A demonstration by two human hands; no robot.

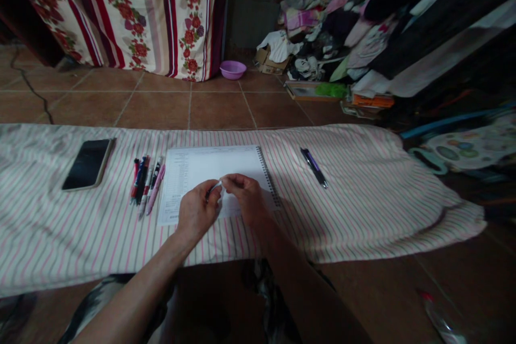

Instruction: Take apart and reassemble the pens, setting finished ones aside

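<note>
My left hand (200, 207) is closed in a pinch over the spiral notebook, gripping a slim, pen-like thing (216, 185) with a whitish end. My right hand (246, 193) meets it there, its thumb and forefinger pressed together at that whitish end. Most of the slim thing is hidden by fingers. Beneath both hands lies the open spiral notebook (217, 163), a blank page up, its wire binding on the right and a printed column on the left. Several pens (147, 185) lie bunched left of the notebook, and a pair of dark pens (314, 167) rests to its right.
A phone (87, 164) lies at the left on the striped cloth (371, 188) covering the low table. On the tiled floor behind are a purple basin (233, 69), a floral curtain (141, 16) and heaped clothes (338, 27). A clear bottle (441, 320) is at lower right.
</note>
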